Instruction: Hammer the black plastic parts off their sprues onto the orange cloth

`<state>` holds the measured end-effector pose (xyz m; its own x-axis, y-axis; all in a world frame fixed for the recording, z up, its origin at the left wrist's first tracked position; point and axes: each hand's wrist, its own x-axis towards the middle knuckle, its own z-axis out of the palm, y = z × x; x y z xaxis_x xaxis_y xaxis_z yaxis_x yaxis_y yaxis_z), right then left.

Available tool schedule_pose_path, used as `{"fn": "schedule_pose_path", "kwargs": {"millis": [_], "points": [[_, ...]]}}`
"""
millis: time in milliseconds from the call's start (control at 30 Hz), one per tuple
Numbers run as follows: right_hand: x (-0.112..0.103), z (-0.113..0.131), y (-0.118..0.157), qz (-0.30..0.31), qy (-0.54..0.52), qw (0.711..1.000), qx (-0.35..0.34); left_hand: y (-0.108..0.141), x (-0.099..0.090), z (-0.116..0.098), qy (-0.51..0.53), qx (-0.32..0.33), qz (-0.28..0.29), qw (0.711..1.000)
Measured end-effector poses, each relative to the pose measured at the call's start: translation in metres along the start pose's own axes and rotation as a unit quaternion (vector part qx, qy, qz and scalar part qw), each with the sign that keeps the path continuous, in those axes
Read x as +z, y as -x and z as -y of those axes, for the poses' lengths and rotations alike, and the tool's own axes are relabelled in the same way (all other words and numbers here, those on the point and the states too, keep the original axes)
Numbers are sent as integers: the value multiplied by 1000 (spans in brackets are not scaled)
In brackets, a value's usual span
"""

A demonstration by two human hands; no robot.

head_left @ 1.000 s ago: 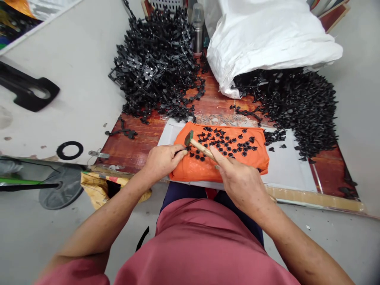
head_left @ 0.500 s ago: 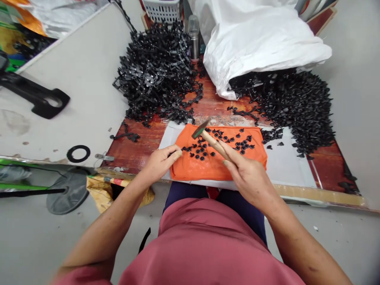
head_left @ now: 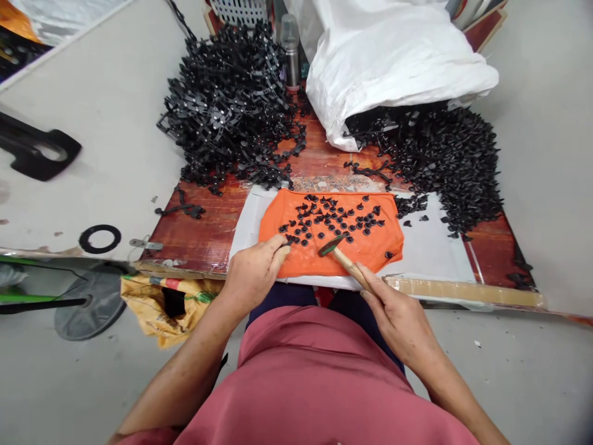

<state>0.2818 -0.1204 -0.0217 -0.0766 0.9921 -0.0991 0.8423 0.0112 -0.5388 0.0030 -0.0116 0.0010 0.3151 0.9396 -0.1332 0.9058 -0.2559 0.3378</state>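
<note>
My right hand (head_left: 393, 309) is wrapped round the wooden handle of a small hammer (head_left: 341, 256), whose dark green head hangs over the lower part of an orange cloth (head_left: 273, 216). At the cloth's lower left, my left hand (head_left: 259, 266) pinches a small black piece (head_left: 291, 240) between thumb and fingers. Several small round black parts (head_left: 330, 216) lie scattered on the cloth, and a single one (head_left: 388, 254) sits near its right edge. A white sheet (head_left: 435, 247) shows under the cloth.
A tall heap of linked black parts (head_left: 227, 105) stands at the back left. Another black heap (head_left: 454, 161) spills from a white sack (head_left: 393, 55) at the right. A bottle (head_left: 291, 55) and a basket (head_left: 241, 11) are behind. A black ring (head_left: 99, 239) lies left.
The hammer head has moved down, nearer the cloth's front. My left hand has shifted slightly lower. More black parts show on the upper middle of the cloth. The whole view has shifted a little.
</note>
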Motion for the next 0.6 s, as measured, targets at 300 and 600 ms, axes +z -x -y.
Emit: {"fn": "schedule_pose_path", "kwargs": {"millis": [300,600], "points": [[14,-11,-4,7,-55,998,23,-11,4,-1,-9,-21,19,1000],[15,-11,-3,15,-46,998,34,-14,9,-4,-31,-31,28,999]]}}
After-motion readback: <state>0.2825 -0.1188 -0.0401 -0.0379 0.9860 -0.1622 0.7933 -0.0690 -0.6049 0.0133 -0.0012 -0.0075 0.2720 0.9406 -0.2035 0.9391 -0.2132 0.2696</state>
